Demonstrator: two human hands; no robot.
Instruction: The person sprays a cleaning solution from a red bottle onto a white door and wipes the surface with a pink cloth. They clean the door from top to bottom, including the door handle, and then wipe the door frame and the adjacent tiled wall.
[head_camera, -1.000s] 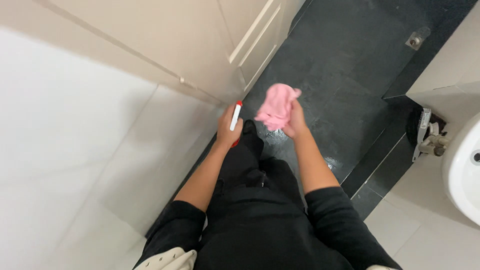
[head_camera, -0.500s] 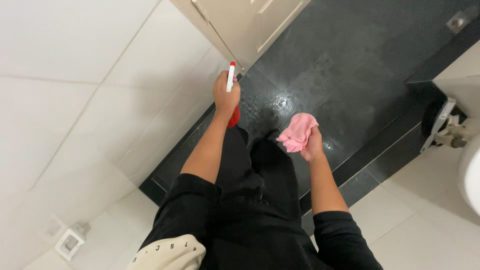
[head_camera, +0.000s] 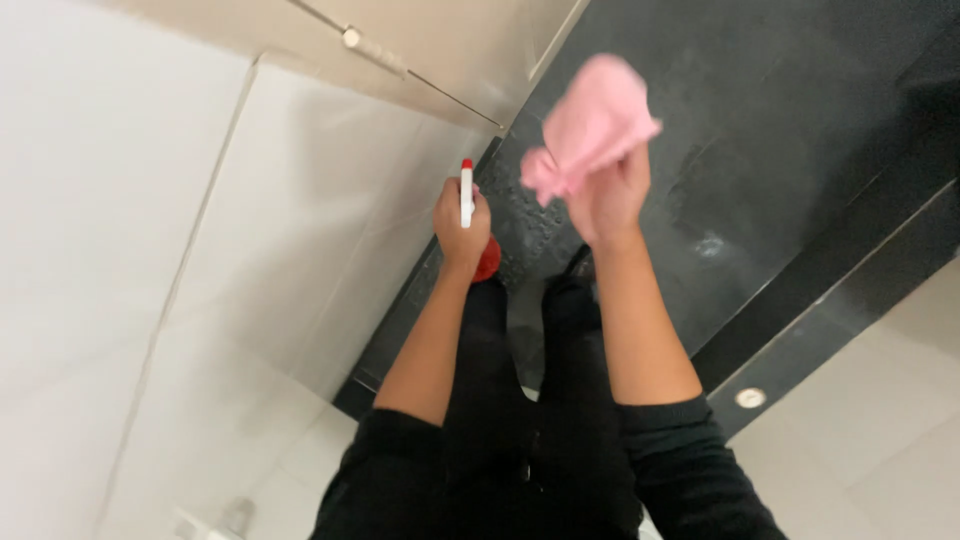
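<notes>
Over the dark wet floor (head_camera: 800, 150), both hands are full — the right hand (head_camera: 608, 195) lifts a bunched pink cloth (head_camera: 590, 125) up and ahead, the left hand (head_camera: 458, 222) grips a spray bottle (head_camera: 467, 195), its long axis pointing forward, just beside the cloth and lower.

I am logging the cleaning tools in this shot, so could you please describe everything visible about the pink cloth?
The pink cloth is a soft, plain, light pink fabric, bunched and crumpled rather than spread flat. The right hand grips its lower part, so most of it billows above the fingers, raised in the air over the dark wet floor. Its edges look blurred. Nothing but that hand touches it.
</notes>
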